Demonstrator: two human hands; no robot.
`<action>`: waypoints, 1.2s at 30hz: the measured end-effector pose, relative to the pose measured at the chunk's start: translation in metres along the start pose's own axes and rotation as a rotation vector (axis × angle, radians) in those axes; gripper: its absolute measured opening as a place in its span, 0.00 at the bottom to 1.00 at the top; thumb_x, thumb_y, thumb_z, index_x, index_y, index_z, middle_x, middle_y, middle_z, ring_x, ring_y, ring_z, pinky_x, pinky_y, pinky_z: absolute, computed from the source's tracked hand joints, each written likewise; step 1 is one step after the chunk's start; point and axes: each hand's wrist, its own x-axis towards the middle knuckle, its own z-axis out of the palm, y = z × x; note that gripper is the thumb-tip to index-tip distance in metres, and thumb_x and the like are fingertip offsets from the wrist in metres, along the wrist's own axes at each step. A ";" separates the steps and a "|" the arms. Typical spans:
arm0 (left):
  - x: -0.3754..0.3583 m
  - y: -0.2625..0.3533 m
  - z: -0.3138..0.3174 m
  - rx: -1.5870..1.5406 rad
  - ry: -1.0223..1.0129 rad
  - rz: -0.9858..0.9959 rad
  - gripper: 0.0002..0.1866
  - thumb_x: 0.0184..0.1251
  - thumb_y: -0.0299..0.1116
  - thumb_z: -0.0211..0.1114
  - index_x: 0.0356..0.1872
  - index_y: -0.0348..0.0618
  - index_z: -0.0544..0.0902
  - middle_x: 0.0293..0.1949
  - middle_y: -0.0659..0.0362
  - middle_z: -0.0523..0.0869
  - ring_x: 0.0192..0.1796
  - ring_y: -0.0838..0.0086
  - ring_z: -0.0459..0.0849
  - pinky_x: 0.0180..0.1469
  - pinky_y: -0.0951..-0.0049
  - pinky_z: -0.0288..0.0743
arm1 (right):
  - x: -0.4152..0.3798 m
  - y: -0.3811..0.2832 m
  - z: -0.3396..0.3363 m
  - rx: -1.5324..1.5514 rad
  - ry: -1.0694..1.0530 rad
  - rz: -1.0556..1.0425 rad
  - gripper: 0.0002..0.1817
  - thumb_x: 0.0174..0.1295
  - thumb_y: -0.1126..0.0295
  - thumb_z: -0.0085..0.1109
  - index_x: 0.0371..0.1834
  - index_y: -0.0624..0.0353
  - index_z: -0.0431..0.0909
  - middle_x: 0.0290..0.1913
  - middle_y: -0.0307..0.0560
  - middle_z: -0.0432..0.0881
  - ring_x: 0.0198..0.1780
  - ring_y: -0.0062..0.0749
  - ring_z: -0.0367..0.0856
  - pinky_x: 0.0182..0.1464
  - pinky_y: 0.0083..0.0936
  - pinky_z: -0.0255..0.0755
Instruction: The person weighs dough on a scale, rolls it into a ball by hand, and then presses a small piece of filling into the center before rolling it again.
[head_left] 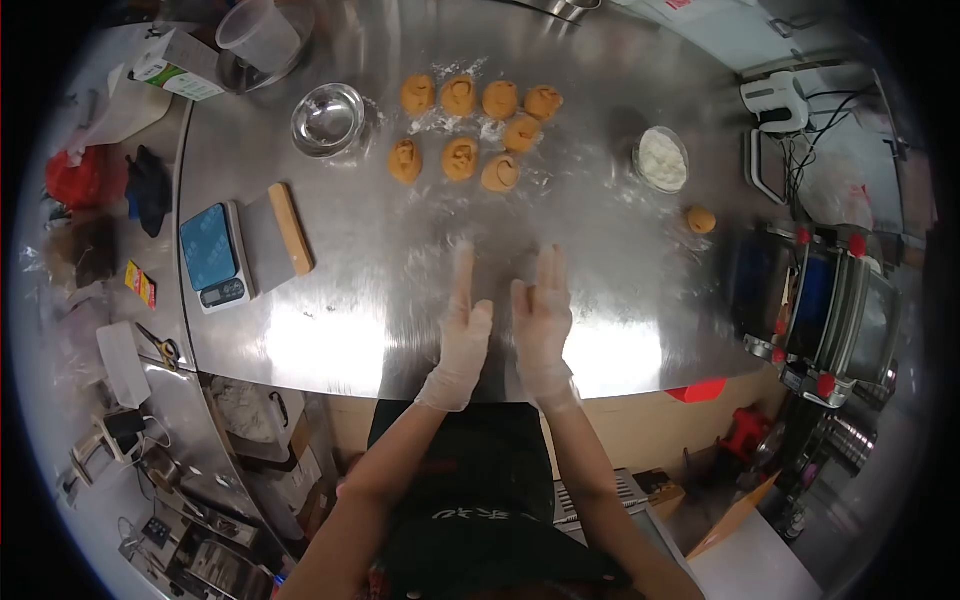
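My left hand (466, 325) and my right hand (542, 320), both in clear plastic gloves, are held upright above the steel table (390, 235). Their palms face each other with a gap between, and the fingers are stretched out and slightly blurred. Neither hand holds anything. Beyond the fingertips, several brown dough balls (459, 157) sit in two loose rows on floury steel. A smaller dough ball (701, 220) lies apart at the right, near a glass bowl of white flour (662, 160).
At the left are a kitchen scale (211, 250), a dough scraper (290, 229) with a wooden handle and a metal bowl (328, 120). A hand mixer (775, 101) and a steel roller machine (825, 310) stand along the right edge. Scissors (160, 346) lie on the left side surface.
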 end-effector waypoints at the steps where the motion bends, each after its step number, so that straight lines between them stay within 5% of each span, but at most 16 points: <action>1: 0.002 0.005 -0.007 -0.002 -0.005 0.002 0.41 0.72 0.33 0.51 0.84 0.42 0.47 0.83 0.48 0.55 0.79 0.65 0.64 0.77 0.66 0.60 | 0.007 0.012 0.021 -0.368 0.092 -0.279 0.34 0.72 0.61 0.59 0.77 0.66 0.64 0.72 0.60 0.73 0.72 0.53 0.72 0.76 0.39 0.65; 5: 0.011 -0.016 -0.014 0.028 -0.112 0.219 0.45 0.80 0.56 0.46 0.84 0.36 0.40 0.85 0.45 0.45 0.86 0.59 0.41 0.84 0.61 0.39 | 0.019 -0.007 0.036 -0.531 -0.063 -0.109 0.38 0.69 0.60 0.60 0.79 0.68 0.60 0.79 0.63 0.63 0.80 0.59 0.58 0.81 0.48 0.53; 8: 0.021 -0.045 0.002 -0.191 -0.213 0.162 0.53 0.77 0.70 0.41 0.83 0.36 0.36 0.85 0.44 0.44 0.86 0.57 0.39 0.84 0.60 0.36 | 0.015 0.021 0.016 0.158 -0.160 -0.159 0.39 0.76 0.51 0.52 0.80 0.68 0.58 0.81 0.62 0.59 0.82 0.58 0.54 0.82 0.46 0.50; 11: 0.034 -0.067 0.023 -0.312 -0.301 0.151 0.56 0.74 0.74 0.42 0.84 0.39 0.35 0.86 0.48 0.40 0.87 0.58 0.40 0.84 0.59 0.37 | -0.019 -0.003 -0.006 1.046 0.038 0.381 0.42 0.80 0.40 0.39 0.80 0.68 0.58 0.81 0.60 0.60 0.83 0.53 0.54 0.81 0.43 0.49; 17: 0.016 -0.072 0.032 -0.170 -0.281 0.162 0.64 0.70 0.79 0.43 0.81 0.27 0.34 0.84 0.38 0.39 0.86 0.52 0.38 0.84 0.57 0.36 | -0.012 0.014 0.007 0.947 -0.143 0.114 0.42 0.81 0.39 0.31 0.84 0.63 0.50 0.83 0.54 0.56 0.83 0.41 0.53 0.82 0.38 0.48; 21: 0.045 -0.062 0.022 -0.131 -0.253 0.172 0.64 0.69 0.79 0.44 0.81 0.26 0.37 0.84 0.38 0.43 0.86 0.51 0.39 0.84 0.57 0.37 | -0.010 0.013 0.009 0.550 -0.073 0.234 0.43 0.80 0.37 0.33 0.83 0.64 0.51 0.82 0.54 0.57 0.83 0.43 0.54 0.82 0.38 0.47; 22: 0.051 -0.065 0.029 -0.124 -0.301 0.304 0.52 0.77 0.67 0.41 0.82 0.29 0.40 0.84 0.40 0.45 0.86 0.54 0.40 0.84 0.59 0.37 | -0.007 -0.007 0.008 0.996 -0.176 0.439 0.46 0.79 0.35 0.31 0.83 0.66 0.49 0.83 0.56 0.55 0.84 0.46 0.51 0.83 0.38 0.44; 23: 0.057 -0.067 0.035 -0.124 -0.348 0.436 0.41 0.85 0.55 0.38 0.83 0.32 0.42 0.84 0.43 0.47 0.86 0.57 0.41 0.84 0.62 0.36 | -0.005 -0.006 0.011 0.914 -0.176 0.341 0.46 0.79 0.36 0.31 0.83 0.66 0.49 0.84 0.56 0.54 0.84 0.47 0.50 0.83 0.39 0.44; 24: 0.050 -0.069 0.036 -0.083 -0.336 0.328 0.40 0.85 0.53 0.36 0.83 0.32 0.43 0.84 0.43 0.48 0.86 0.57 0.41 0.84 0.63 0.36 | -0.001 0.001 0.011 0.832 -0.191 0.233 0.46 0.79 0.36 0.31 0.84 0.66 0.49 0.84 0.57 0.54 0.84 0.48 0.49 0.83 0.40 0.43; 29: 0.029 -0.063 0.025 -0.030 -0.277 0.195 0.57 0.74 0.73 0.43 0.81 0.26 0.44 0.82 0.37 0.49 0.84 0.45 0.48 0.82 0.56 0.45 | 0.012 0.031 -0.003 0.659 -0.209 0.055 0.47 0.79 0.36 0.30 0.84 0.68 0.46 0.84 0.60 0.51 0.85 0.52 0.44 0.83 0.42 0.41; 32: 0.073 -0.072 0.031 -0.033 -0.419 0.256 0.56 0.74 0.68 0.47 0.80 0.23 0.44 0.82 0.35 0.49 0.84 0.45 0.50 0.82 0.56 0.49 | 0.004 0.016 0.004 0.697 -0.265 0.092 0.47 0.79 0.36 0.30 0.84 0.69 0.45 0.85 0.62 0.49 0.86 0.55 0.41 0.84 0.44 0.39; 35: 0.053 -0.064 0.036 -0.017 -0.318 0.179 0.54 0.76 0.66 0.46 0.80 0.23 0.44 0.82 0.35 0.49 0.83 0.45 0.51 0.81 0.56 0.50 | 0.017 0.021 0.001 0.667 -0.303 0.059 0.48 0.78 0.36 0.29 0.84 0.70 0.44 0.85 0.64 0.47 0.86 0.58 0.38 0.84 0.45 0.37; 36: 0.053 -0.052 0.034 -0.155 -0.384 0.323 0.53 0.77 0.66 0.43 0.80 0.23 0.44 0.82 0.35 0.49 0.83 0.44 0.52 0.81 0.55 0.50 | 0.018 0.028 0.000 0.629 -0.268 0.019 0.47 0.78 0.37 0.29 0.84 0.70 0.44 0.85 0.64 0.47 0.86 0.58 0.38 0.84 0.45 0.37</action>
